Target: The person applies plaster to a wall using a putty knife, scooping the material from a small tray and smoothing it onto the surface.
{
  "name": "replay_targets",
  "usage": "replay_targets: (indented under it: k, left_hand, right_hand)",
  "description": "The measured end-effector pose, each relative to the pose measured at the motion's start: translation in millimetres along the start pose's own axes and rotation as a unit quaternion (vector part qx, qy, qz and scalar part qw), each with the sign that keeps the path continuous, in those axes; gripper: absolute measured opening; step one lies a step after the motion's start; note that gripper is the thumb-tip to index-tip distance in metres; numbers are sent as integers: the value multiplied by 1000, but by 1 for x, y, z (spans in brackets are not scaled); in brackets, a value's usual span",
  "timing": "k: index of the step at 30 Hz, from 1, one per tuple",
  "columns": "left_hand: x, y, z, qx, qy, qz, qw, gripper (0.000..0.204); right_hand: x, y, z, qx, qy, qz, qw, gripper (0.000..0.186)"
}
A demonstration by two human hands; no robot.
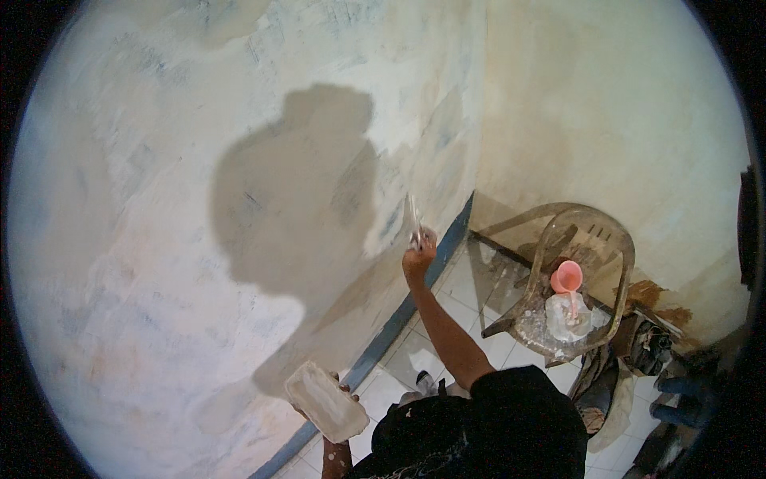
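My right hand is raised near the corner, closed round a putty knife. The thin blade points up and lies at or very close to the patchy white and beige wall; whether it touches, I cannot tell. Lower down, my left hand grips a pale rectangular putty board from beneath, with fingertips showing along its right edge. The board's face is coated with whitish paste. Most of the left palm is hidden behind it.
A dirty plastic armchair stands in the corner at right, with a pink cup and a whitish plastic bag on its seat. A blue skirting band runs along the wall above white floor tiles. Dark clutter lies beyond the chair.
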State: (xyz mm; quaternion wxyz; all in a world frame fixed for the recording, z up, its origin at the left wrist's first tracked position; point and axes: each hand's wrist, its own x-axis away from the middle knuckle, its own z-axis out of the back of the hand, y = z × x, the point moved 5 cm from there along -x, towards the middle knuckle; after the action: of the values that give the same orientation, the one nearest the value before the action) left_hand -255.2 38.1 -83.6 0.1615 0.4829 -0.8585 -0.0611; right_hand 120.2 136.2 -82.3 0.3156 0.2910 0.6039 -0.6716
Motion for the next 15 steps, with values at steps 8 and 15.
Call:
replay_targets:
  k: [8, 15]
  left_hand:
    - [11, 15, 34, -17, -33, -9, 999, 85]
    - [12, 3, -11, -17, 28, -18, 999, 81]
  right_hand:
    - [143, -111, 8, -195, -167, -78, 963, 15]
    - [89, -19, 12, 94, -105, 41, 989, 19]
